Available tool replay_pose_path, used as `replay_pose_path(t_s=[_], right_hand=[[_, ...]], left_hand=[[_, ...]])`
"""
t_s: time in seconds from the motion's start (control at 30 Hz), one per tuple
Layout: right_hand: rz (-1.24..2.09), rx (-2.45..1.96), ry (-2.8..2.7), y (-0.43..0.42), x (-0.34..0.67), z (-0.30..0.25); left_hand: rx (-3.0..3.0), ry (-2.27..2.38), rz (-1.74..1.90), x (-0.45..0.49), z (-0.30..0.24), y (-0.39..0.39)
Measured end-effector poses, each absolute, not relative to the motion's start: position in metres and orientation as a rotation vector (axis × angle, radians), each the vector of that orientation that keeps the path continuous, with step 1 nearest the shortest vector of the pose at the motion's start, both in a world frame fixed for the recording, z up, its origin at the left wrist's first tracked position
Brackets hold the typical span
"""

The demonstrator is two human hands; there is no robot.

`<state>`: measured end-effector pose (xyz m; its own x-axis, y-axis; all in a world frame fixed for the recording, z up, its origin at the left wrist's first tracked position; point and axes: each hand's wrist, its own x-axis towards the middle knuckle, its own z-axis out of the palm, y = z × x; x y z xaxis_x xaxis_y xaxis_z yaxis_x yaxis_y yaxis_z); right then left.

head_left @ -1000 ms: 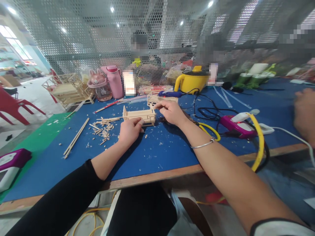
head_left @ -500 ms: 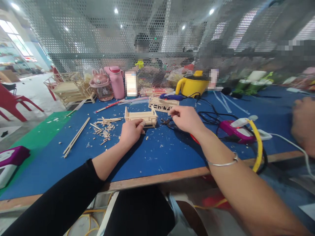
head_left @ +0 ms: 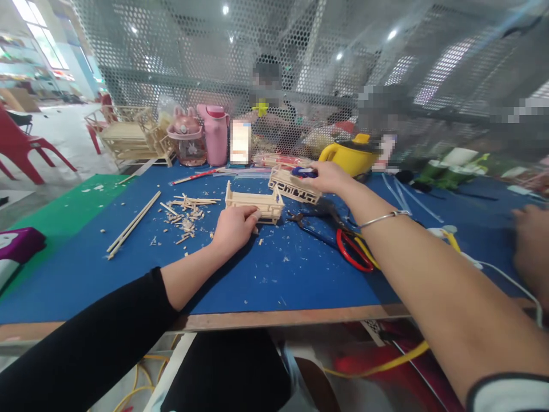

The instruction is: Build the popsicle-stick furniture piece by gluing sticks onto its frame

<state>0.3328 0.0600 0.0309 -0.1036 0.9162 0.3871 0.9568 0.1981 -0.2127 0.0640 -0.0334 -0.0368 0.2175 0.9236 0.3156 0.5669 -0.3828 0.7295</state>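
My left hand [head_left: 235,230] has its fingers closed on the near side of a small wooden model bench [head_left: 253,200], which stands on the blue tabletop. Farther back, my right hand [head_left: 332,178] is closed around a blue-handled tool [head_left: 302,171]; the fingers cover part of it. That tool lies over a second small wooden model [head_left: 293,187] with a latticed side. Pliers [head_left: 315,232] and red-handled scissors [head_left: 352,252] rest below my right wrist. Left of the bench lies a pile of short wooden offcuts [head_left: 186,217].
Two long thin sticks [head_left: 134,224] lie at the left. Behind stand stacked wooden models [head_left: 128,134], a pink bottle [head_left: 215,137], a phone [head_left: 241,142] and a yellow pot [head_left: 351,157]. Another person's hand [head_left: 532,234] is at the right edge. The table's wooden edge [head_left: 274,320] runs in front.
My right hand has moved up and away from above the pliers onto the blue-handled tool and grasped it. The scissors have come into view. My left hand stays on the bench.
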Motion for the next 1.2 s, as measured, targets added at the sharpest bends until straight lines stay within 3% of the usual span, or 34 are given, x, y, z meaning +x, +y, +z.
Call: replay_pose_path(t_s=[0.13, 0.33, 0.5, 0.73, 1.2], right_hand=[[-0.077, -1.962, -2.039, 0.065, 0.334, 0.037], [-0.11, -1.823, -1.856, 0.047, 0.334, 0.049], [-0.18, -1.629, -1.846, -0.027, 0.318, 0.054], [-0.233, -1.5, -2.098, -0.124, 0.286, 0.008], [-0.484, -1.446, -2.156, -0.12, 0.276, -0.012]], left_hand=[[2.026, 1.371, 1.017, 0.064, -0.036, -0.034], [2.013, 1.385, 0.989, 0.064, -0.036, -0.034], [2.016, 1.355, 0.999, 0.063, -0.038, -0.034], [2.044, 1.345, 1.009, 0.062, -0.038, -0.033], [2.084, 1.333, 1.02, 0.062, -0.038, -0.032]])
